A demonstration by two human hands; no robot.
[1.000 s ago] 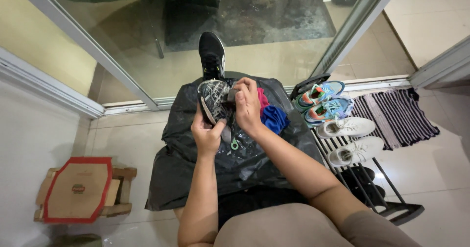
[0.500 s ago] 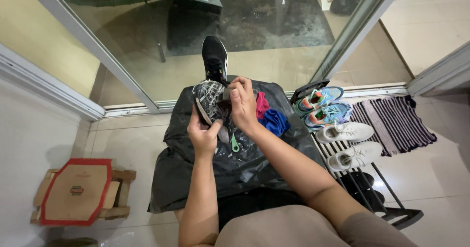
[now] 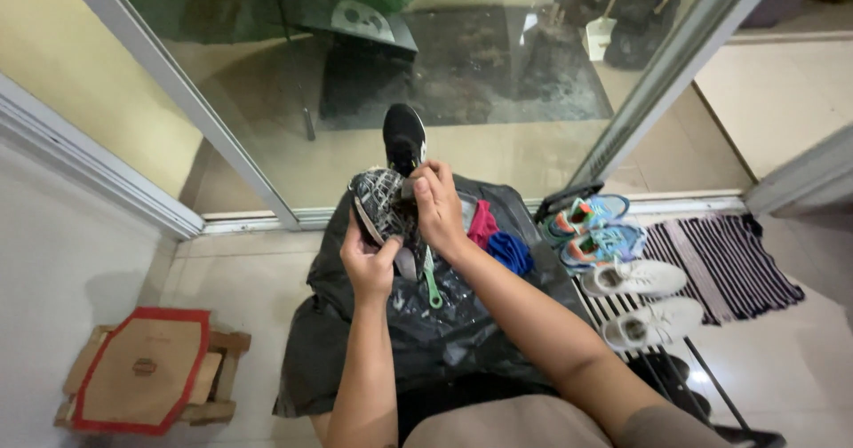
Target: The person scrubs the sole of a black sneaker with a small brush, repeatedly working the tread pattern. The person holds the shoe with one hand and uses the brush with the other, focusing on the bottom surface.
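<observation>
My left hand (image 3: 369,261) grips a black-and-white patterned sneaker (image 3: 378,204) from below, holding it up over a black plastic sheet (image 3: 462,324) that lies across my lap. My right hand (image 3: 437,201) is closed on the sneaker's upper near its opening. A green-handled brush (image 3: 431,284) lies on the plastic just under my hands. The second black sneaker (image 3: 402,137) stands beyond, against the glass door. Red cloth (image 3: 482,221) and blue cloth (image 3: 511,252) rest on the plastic to the right of my hands.
A shoe rack (image 3: 622,310) on the right carries a blue-and-orange pair (image 3: 591,230) and a white pair (image 3: 635,301). A striped mat (image 3: 724,266) lies past it. A small wooden stool with a red-edged cardboard top (image 3: 142,381) stands at the lower left. A glass sliding door (image 3: 400,66) fills the front.
My hands and the sneaker have stayed in nearly the same place, with the right hand's fingers shifting slightly on the upper. The view has tilted a little.
</observation>
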